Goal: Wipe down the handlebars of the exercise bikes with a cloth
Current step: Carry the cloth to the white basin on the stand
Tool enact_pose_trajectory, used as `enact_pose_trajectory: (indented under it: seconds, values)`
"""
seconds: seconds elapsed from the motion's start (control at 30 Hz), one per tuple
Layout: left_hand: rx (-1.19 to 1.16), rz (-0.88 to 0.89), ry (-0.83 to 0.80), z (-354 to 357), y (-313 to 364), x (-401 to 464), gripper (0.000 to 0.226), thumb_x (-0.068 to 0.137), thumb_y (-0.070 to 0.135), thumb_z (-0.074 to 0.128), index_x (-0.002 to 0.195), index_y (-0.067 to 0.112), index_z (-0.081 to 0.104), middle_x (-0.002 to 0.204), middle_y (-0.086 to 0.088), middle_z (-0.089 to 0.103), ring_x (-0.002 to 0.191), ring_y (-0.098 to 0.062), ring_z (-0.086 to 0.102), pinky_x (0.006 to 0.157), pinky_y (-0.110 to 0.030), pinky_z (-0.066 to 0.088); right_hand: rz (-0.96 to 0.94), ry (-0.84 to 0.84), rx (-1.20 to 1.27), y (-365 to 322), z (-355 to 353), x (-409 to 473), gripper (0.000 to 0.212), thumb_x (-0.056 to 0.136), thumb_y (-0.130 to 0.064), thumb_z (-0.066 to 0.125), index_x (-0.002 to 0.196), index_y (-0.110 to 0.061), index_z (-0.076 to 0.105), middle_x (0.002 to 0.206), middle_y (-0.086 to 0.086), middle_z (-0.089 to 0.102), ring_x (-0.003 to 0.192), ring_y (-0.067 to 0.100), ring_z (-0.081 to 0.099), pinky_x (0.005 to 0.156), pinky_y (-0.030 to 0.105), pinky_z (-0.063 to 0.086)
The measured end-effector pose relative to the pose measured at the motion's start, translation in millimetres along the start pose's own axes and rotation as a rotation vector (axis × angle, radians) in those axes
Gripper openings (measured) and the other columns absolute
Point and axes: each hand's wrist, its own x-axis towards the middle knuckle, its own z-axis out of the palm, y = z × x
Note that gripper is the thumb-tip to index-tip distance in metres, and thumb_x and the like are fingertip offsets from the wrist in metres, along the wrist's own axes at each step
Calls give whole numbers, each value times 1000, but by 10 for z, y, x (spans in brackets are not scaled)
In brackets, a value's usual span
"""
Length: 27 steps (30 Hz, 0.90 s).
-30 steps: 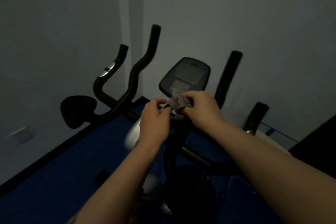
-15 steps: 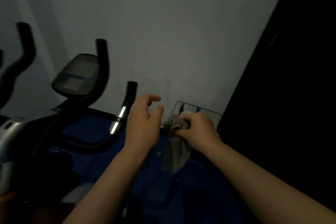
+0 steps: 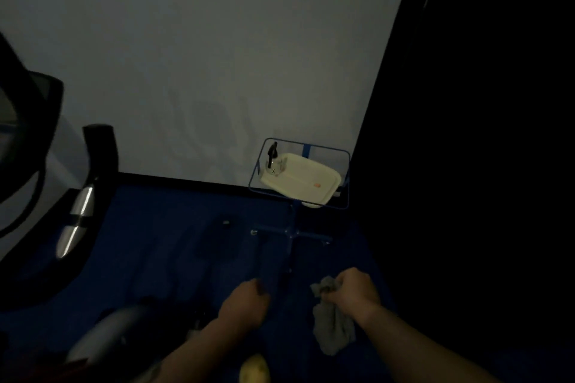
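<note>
Gripping one grey cloth (image 3: 331,325) in my closed right hand (image 3: 353,292), I let most of it hang below the fist, while my left hand (image 3: 244,305) beside it is curled loosely and holds nothing. One handlebar (image 3: 84,196) with two silver bands stands at far left, well apart from both hands. One blue wire stand (image 3: 342,177) near the wall carries one white tray (image 3: 301,179) and one spray bottle (image 3: 273,156).

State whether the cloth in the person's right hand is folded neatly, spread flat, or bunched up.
Bunched up. The grey cloth is gathered in the right hand, a crumpled end poking out above the fist and the rest hanging loose below in wrinkles.
</note>
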Motion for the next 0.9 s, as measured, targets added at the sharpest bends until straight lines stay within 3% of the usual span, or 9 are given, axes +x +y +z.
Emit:
enact_pose_trajectory:
  seconds: [0.1,0.17,0.23,0.37,0.43,0.6,0.67,0.8,0.9]
  values:
    - [88,-23,-83,-52,1,391,28,95,21,42,100,5,65,106,-9,67,96,-23,63,90,-38,52,75,-19,-10,-62,-21,255,32,84,-20,70,62,-16,48,68,-7,49,58,1,44,41,11,32]
    - [136,-14,-114,-81,69,650,26,95,19,42,99,6,63,106,-8,66,95,-21,62,88,-35,52,92,-7,-42,-186,-83,426,17,83,-25,72,82,-12,61,83,-2,59,71,8,53,55,16,41]
    - [158,18,-123,-106,177,910,23,95,19,41,94,8,61,106,-8,66,93,-20,61,84,-32,52,97,22,-63,-313,-145,620,22,82,-29,72,91,-11,62,92,2,62,79,13,54,63,21,42]
    - [161,36,-154,-228,496,1305,23,95,18,39,94,8,60,105,-11,65,94,-25,61,76,-31,47,77,53,-117,-499,-230,963,37,83,-26,70,60,-19,41,76,0,52,75,16,53,59,23,40]
    - [138,38,-170,-283,604,1470,20,93,21,42,90,10,59,97,-10,65,86,-23,61,68,-29,43,73,52,-102,-561,-264,1126,41,83,-24,70,57,-20,37,67,-2,46,71,15,51,53,22,38]
    - [130,3,-131,-429,814,2004,16,92,22,45,93,14,58,103,-6,63,84,-18,57,70,-28,43,29,27,-100,-681,-384,1727,46,83,-24,70,55,-20,35,58,-5,37,52,4,35,41,18,25]
    - [143,3,-113,-491,927,2210,17,91,20,46,93,8,59,105,-9,63,81,-18,53,68,-28,40,15,21,-113,-728,-446,1976,44,83,-23,70,55,-19,37,59,-5,39,52,4,37,41,18,26]
    - [122,-56,-110,-544,1129,2624,16,92,20,46,93,8,56,111,-13,61,96,-24,57,73,-28,40,-12,-5,-75,-861,-635,2489,34,81,-19,72,58,-17,47,64,-5,50,64,9,49,44,17,32]
    - [94,-66,-107,-592,1275,2979,18,93,22,44,93,9,57,111,-10,63,92,-20,57,77,-30,46,-22,-9,13,-1020,-796,2985,38,82,-16,71,57,-19,42,64,-6,47,69,12,51,51,17,35]
